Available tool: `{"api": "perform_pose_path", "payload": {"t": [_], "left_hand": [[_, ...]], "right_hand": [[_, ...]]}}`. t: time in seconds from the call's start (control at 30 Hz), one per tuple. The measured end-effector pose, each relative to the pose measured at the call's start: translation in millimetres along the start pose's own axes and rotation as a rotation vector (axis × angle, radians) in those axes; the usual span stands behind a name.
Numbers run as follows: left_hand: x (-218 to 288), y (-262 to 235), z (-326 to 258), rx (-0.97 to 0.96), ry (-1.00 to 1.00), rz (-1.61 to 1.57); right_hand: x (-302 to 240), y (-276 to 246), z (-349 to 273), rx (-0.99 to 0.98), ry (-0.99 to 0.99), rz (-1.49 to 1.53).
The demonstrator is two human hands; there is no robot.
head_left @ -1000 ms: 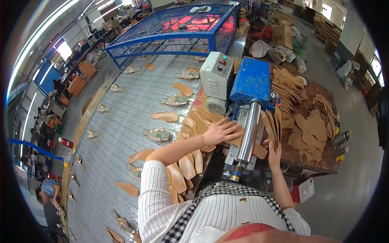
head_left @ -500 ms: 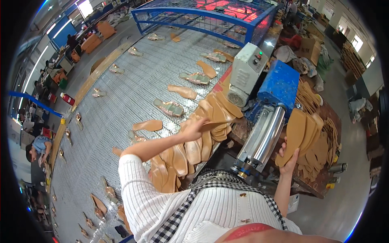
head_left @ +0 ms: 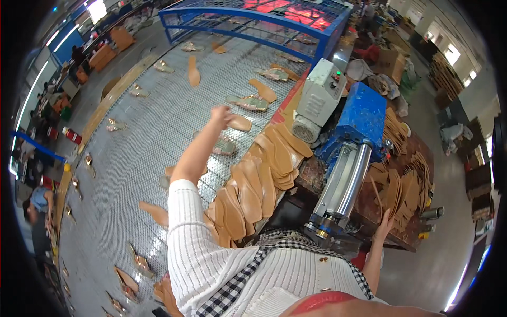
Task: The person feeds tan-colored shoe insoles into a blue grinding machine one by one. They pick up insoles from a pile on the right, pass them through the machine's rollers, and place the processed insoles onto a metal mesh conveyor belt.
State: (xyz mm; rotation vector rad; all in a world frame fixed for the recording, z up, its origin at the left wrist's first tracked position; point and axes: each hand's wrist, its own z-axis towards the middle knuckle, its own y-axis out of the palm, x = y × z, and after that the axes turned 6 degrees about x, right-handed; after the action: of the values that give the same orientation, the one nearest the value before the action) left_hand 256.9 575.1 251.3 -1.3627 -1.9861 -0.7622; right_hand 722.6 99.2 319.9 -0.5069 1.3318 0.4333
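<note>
My left hand (head_left: 221,113) reaches out over the metal mesh conveyor (head_left: 158,119), holding nothing, its bent fingers a little apart. Just beside it a tan insole (head_left: 241,123) lies on the mesh. Farther away, another tan insole (head_left: 194,71) appears over the belt, apart from my hand. My right hand (head_left: 385,224) is closed on the lower end of a bunch of tan insoles (head_left: 393,193), tilted up at the right-hand table. Part of that hand is hidden by the insoles. A pile of shiny tan insoles (head_left: 245,195) overlaps along the conveyor's near edge.
Between my arms stands a blue machine (head_left: 362,113) with a metal roller (head_left: 355,177) and a grey control box (head_left: 319,98). Green sandal soles with straps (head_left: 248,102) lie spread over the mesh. A blue cage frame (head_left: 248,18) spans the far end. Another person (head_left: 39,206) is at the far left.
My left hand has let go of an insole and swung up and left over the conveyor; an insole now shows farther out. My right hand has lowered its bunch to the table.
</note>
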Motion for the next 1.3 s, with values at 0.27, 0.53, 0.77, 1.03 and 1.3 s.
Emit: {"api": "perform_pose_path", "payload": {"t": [0.27,0.53,0.77,1.03,1.3], "left_hand": [[-137,97,-120,-0.665,0.422,0.797],[-143,148,-233,-0.751,2.464,0.834],[-76,120,-218,-0.725,2.686,0.955],[-153,-19,-185,-0.751,0.898,0.561],[3,-116,6,0.194,0.282,0.096]], "right_hand": [[45,53,14,-0.274,-0.052,0.097],[37,62,27,-0.349,-0.031,0.18],[-6,66,26,-0.37,0.156,0.445],[-4,58,24,-0.544,0.409,0.761],[-45,41,-3,-0.215,0.494,0.566]]}}
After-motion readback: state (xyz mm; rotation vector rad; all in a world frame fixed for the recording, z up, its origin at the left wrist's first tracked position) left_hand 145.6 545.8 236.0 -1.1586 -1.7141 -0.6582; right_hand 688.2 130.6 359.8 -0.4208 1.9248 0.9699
